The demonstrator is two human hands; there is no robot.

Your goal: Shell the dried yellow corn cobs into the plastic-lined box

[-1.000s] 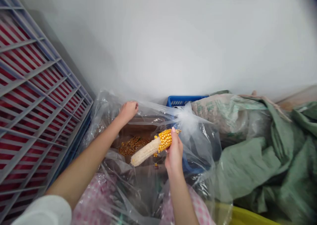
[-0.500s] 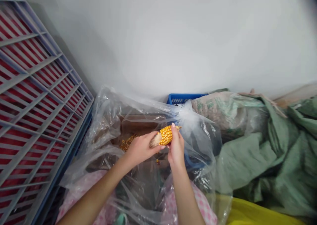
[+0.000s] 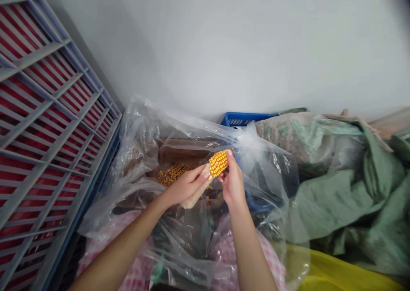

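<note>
A corn cob point(image 3: 218, 163) with yellow kernels is held between both hands above an opened clear plastic bag point(image 3: 134, 197). My right hand point(image 3: 234, 183) is closed around its upper right end, thumb on top. My left hand point(image 3: 185, 186) is closed at the lower left, fingers against the kernels' edge. A pale, bare length of cob point(image 3: 195, 197) slants down beneath my left fingers; whether it is a separate cob, I cannot tell. Loose kernels point(image 3: 173, 174) lie in a heap inside the bag, left of the hands.
A slatted plastic crate point(image 3: 60, 111) with red behind its slats stands along the left. Behind the bag is a blue basket point(image 3: 243, 119) against the white wall point(image 3: 224, 47). Green sacking point(image 3: 346, 201) and a yellow sheet point(image 3: 333, 269) lie on the right.
The cob and both hands have moved slightly up and right in view. The cob has turned, and a long bare length now shows under my left hand. More loose kernels are visible.
</note>
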